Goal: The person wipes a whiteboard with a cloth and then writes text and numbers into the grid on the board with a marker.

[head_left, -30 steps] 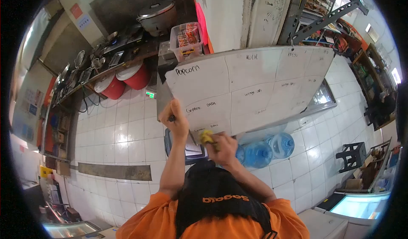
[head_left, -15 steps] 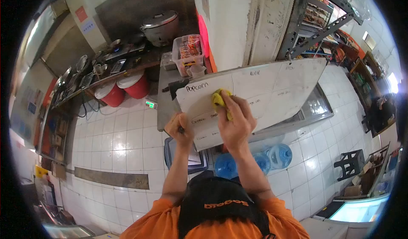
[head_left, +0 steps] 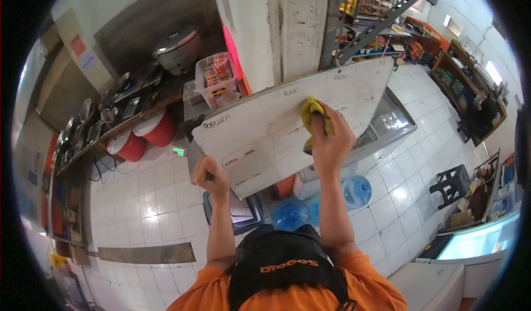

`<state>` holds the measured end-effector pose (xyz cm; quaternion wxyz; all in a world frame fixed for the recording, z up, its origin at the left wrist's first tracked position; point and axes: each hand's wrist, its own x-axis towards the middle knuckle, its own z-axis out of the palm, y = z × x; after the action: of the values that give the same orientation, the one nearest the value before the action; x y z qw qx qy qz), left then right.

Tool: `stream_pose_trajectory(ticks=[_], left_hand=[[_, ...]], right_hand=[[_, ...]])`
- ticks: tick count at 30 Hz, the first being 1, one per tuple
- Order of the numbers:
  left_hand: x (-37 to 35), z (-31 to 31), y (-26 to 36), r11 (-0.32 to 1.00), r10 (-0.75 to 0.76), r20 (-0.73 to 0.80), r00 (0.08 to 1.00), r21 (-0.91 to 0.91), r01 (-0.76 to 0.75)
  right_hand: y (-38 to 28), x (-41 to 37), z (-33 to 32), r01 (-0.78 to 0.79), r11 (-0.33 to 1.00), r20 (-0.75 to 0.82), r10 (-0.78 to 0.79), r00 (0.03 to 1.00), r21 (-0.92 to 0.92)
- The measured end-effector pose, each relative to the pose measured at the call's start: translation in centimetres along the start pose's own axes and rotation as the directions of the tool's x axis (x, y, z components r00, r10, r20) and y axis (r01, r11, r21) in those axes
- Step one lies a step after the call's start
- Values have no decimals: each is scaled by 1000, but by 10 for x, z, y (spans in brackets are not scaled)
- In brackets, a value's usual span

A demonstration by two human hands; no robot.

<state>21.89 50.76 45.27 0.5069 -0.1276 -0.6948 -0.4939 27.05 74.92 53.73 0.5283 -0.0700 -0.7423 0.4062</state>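
A whiteboard (head_left: 249, 124) hangs tilted in front of me, with handwriting in black such as "Popcorn" at its upper left. My right hand (head_left: 334, 139) is closed around a yellow cloth (head_left: 307, 113) and presses it against the board right of its middle, below a word at the top. At the board's lower left edge, my left hand (head_left: 211, 175) makes a fist around a black marker (head_left: 209, 176), of which only the dark end shows.
Blue water jugs (head_left: 291, 214) and a dark bin (head_left: 243, 214) stand below the board. A glass-topped freezer (head_left: 395, 125) is behind it. Left are a packet-filled plastic box (head_left: 215, 78), a large cooker (head_left: 177, 48) and red buckets (head_left: 160, 131). A black stool (head_left: 451, 186) stands right.
My right hand has moved the yellow cloth rightward across the board, from beside "Popcorn" to the middle column. My left hand stays closed near the left edge. The head view has shifted right.
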Motion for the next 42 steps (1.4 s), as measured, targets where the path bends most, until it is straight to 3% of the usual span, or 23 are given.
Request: stream_pose_trajectory(ticks=[2,4,9,14,17,21,24,27,28,30,33,34,36,39,42], left_hand=[[-2,4,3,999,-35,-21,999,-37,34],[-5,3,-5,1000,6,-13,1000,-22,-6],[4,6,-4,999,-18,-10,1000,44,19],[4,6,-12,998,-57,-30,998,19,58],[4,7,-13,995,-65,-13,998,80,66],[0,5,-24,997,-64,-22,998,49,65],[3,11,-13,997,-73,-45,996,20,74],[2,10,-16,995,-84,-64,994,47,87],[1,9,-15,993,-89,-76,993,65,94],[4,8,-7,993,-109,-54,993,43,112],[2,5,-17,989,-142,-37,989,33,143],[2,6,-20,987,-154,-30,988,34,155],[1,7,-20,978,-210,-34,977,-5,210],[1,4,-16,974,-228,-44,973,-8,228],[1,6,-14,978,-207,-54,977,-2,207]], right_hand=[[13,5,7,9,1000,-31,-9,999,8],[9,-6,18,130,983,-79,-141,987,-129],[-2,-20,13,77,994,71,-83,994,79],[68,32,-35,-3,999,-216,-7,976,-43],[85,59,-43,-46,998,-255,34,966,-41],[96,62,-26,-11,987,-217,-25,976,-161],[68,37,-16,117,991,-86,-123,989,-71],[88,42,-20,122,990,-89,-128,988,-68],[96,52,-28,60,988,-116,-77,990,-140],[100,67,-33,-74,996,-199,82,977,49],[98,46,-26,138,983,-82,-148,986,-118],[82,36,-21,169,983,-65,-174,983,-70],[76,34,-23,119,993,-50,-120,991,-24],[94,51,-29,-108,993,-120,113,986,47],[80,37,-27,28,998,-47,-30,998,-51]])
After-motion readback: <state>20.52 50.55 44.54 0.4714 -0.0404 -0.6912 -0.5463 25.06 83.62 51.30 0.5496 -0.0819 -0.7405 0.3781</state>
